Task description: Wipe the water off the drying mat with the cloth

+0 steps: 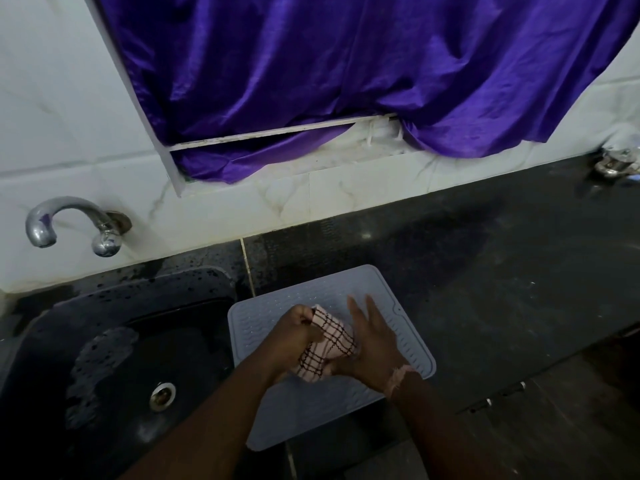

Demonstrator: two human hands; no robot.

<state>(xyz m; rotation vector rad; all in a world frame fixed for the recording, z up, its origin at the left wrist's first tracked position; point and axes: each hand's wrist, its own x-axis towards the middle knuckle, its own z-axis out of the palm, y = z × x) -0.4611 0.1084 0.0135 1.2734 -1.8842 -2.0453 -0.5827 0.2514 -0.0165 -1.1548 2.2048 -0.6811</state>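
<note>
A grey ribbed drying mat (311, 407) lies on the black counter, just right of the sink. A pink cloth with dark checked lines (329, 344) is bunched up over the middle of the mat. My left hand (294, 336) grips the cloth's upper left end with curled fingers. My right hand (372, 336) lies against the cloth's right side with its fingers stretched straight, pointing away from me. Both forearms cover part of the mat's near half.
A black sink (121, 358) with a metal drain (162, 395) and soap foam sits to the left, under a chrome tap (69, 225). The black counter (502, 271) extends to the right. A purple curtain (346, 71) hangs over the tiled wall behind.
</note>
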